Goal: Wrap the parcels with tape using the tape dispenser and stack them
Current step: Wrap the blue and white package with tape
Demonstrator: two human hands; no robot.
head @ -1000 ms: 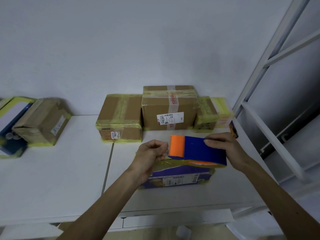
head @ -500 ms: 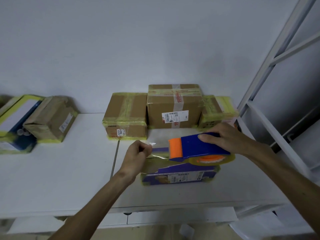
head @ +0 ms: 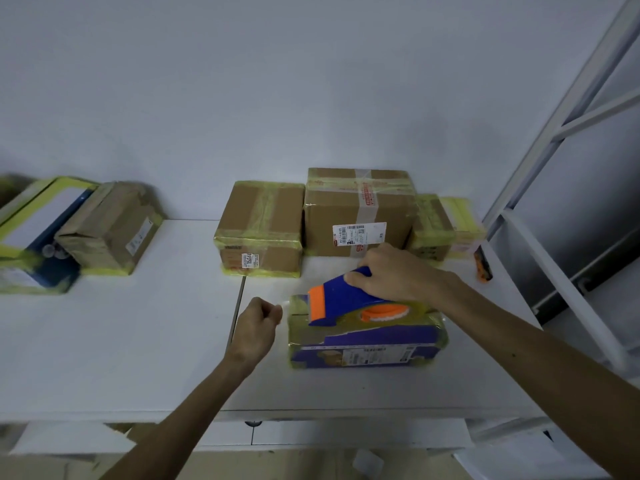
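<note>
A flat blue parcel (head: 367, 346) with yellowish tape on it lies on the white table (head: 138, 358) in front of me. My right hand (head: 394, 275) grips the blue and orange tape dispenser (head: 341, 303), which rests on the parcel's top. Just left of the parcel, my left hand (head: 258, 322) is closed, pinching the clear tape end (head: 284, 310) pulled out from the dispenser's orange mouth.
Three taped cardboard boxes (head: 261, 228) (head: 358, 211) (head: 433, 226) stand in a row against the back wall. Two more parcels (head: 107, 230) (head: 33, 237) lie at the far left. An orange-handled tool (head: 483, 266) lies at the table's right edge, next to a white metal frame (head: 554, 261).
My right hand lowered the dispenser onto the parcel's top. My left hand moved left and down, drawing the tape end out past the parcel's left edge.
</note>
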